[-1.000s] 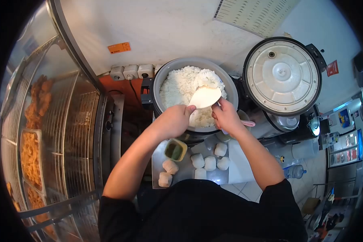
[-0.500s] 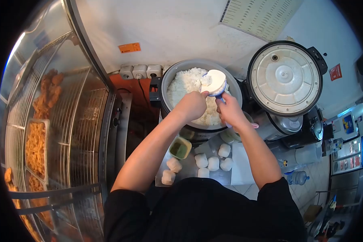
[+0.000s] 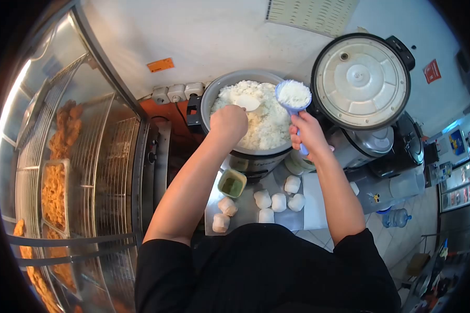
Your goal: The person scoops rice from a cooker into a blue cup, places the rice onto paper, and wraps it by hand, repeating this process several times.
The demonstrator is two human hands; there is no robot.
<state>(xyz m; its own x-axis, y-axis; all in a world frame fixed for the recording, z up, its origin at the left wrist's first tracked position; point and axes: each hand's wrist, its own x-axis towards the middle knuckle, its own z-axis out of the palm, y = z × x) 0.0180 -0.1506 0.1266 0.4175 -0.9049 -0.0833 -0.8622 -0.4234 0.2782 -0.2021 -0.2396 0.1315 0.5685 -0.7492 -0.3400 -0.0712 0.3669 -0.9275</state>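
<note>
My left hand (image 3: 228,124) is closed around a white rice paddle (image 3: 249,103), its blade over the rice (image 3: 266,129) in the large rice cooker (image 3: 207,107). In my right hand (image 3: 310,134) is the handle of a lavender-blue scoop (image 3: 296,109). Rice fills the scoop's bowl, which is held up at the cooker's right rim. The paddle and the scoop are apart. My left fingers are mostly hidden behind the back of the hand.
The cooker's lid (image 3: 359,78) stands raised at the right. Several white wrapped bundles (image 3: 279,202) lie on the metal counter near a square container (image 3: 232,183) with green liquid. A glass display case (image 3: 133,156) with fried food is at the left. Sockets (image 3: 177,94) line the wall.
The paddle and scoop, which were together over the rice, have separated. My right hand has moved the scoop right, rice now showing in it; my left hand has moved left with the paddle.
</note>
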